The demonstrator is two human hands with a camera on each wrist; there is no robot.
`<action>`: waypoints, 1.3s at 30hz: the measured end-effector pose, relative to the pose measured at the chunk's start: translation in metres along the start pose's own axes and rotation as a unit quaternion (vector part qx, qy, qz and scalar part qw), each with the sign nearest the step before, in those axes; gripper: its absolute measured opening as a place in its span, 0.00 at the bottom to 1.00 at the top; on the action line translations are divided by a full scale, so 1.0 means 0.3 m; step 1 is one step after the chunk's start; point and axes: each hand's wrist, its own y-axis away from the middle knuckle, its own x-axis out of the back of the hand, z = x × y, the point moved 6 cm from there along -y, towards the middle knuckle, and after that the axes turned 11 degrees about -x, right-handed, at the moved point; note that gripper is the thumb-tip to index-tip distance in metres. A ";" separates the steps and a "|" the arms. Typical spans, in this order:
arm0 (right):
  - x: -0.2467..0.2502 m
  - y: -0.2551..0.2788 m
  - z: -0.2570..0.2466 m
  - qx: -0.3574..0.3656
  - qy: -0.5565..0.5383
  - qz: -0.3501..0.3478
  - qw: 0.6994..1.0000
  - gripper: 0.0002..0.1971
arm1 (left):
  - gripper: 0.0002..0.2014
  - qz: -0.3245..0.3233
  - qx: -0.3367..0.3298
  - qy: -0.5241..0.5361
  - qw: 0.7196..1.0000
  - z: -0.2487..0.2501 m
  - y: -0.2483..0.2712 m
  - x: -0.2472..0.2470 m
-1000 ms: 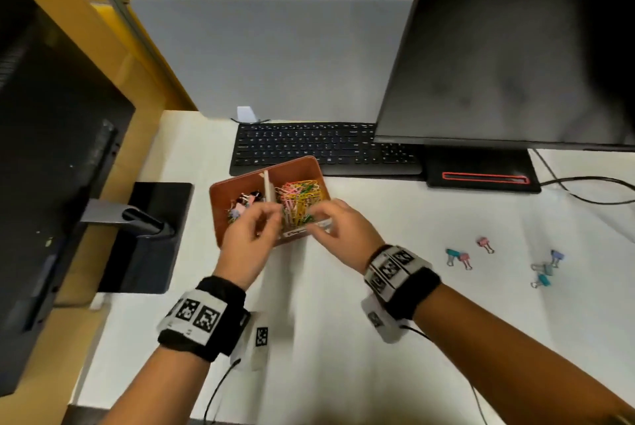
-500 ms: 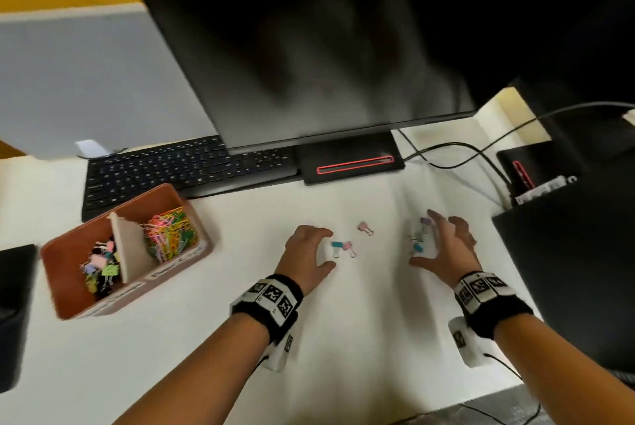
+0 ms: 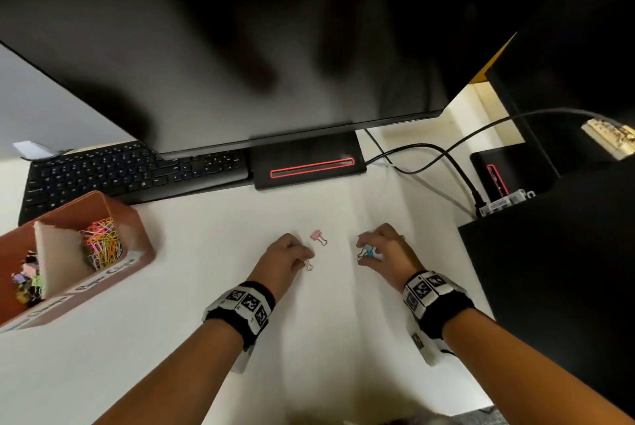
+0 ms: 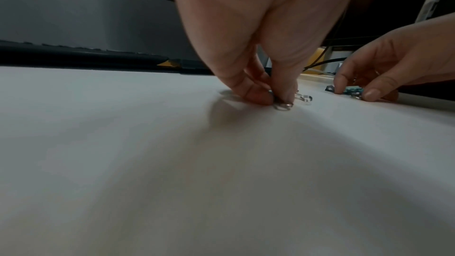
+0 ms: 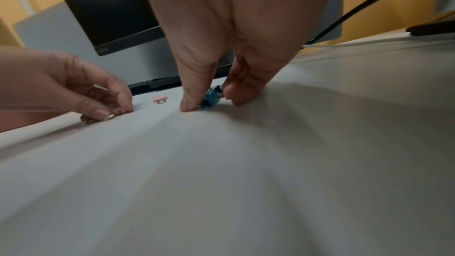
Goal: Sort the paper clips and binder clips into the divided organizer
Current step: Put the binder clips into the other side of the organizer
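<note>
Both hands are down on the white desk [image 3: 171, 338], w/ bare desktop all around them and toward the near edge. Left hand [image 3: 287, 261] has thumb and fingertips pinched narrow on a small binder clip [image 3: 308, 265] lying flat; its wire loops stick out to the right of the fingers. Right hand [image 3: 385, 251] has thumb and forefinger closed round a teal binder clip [image 3: 368, 250], clip touching the desk. A loose pink binder clip [image 3: 318, 236] lies between the two hands, a bit farther back, touching neither.

Brown divided organizer [image 3: 137, 229] sits well apart at far left, near the keyboard [image 3: 120, 174]: coloured paper clips [image 3: 103, 242] in its right compartment, binder clips in the left one. Open desk btwn organizer and left hand. Monitor [image 3: 240, 47] base [image 3: 309, 165] is behind the hands; cables [image 3: 429, 150] and black equipment crowd the right edge, close to the right wrist.
</note>
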 end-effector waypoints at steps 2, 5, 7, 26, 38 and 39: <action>-0.007 -0.009 -0.003 0.014 0.005 -0.014 1.000 0.14 | 0.09 0.007 0.005 0.015 1.000 0.006 0.006 0.003; -0.003 -0.022 -0.010 0.012 0.015 -0.043 0.999 0.13 | 0.09 0.035 0.019 0.000 0.999 0.010 0.004 0.015; -0.006 -0.027 -0.016 0.009 0.022 -0.055 0.998 0.13 | 0.09 0.051 0.027 -0.017 0.998 0.013 -0.001 0.022; 0.029 -0.085 -0.057 -0.022 -0.068 -0.098 0.993 0.21 | 0.15 -0.064 0.029 -0.100 0.992 0.064 -0.198 -0.002; 0.003 -0.072 -0.111 0.028 0.050 -0.101 0.993 0.13 | 0.05 0.001 0.059 -0.073 0.996 0.006 -0.156 0.031; -0.006 -0.065 -0.116 0.028 0.052 -0.109 0.992 0.12 | 0.05 0.002 0.065 -0.069 0.995 0.003 -0.152 0.035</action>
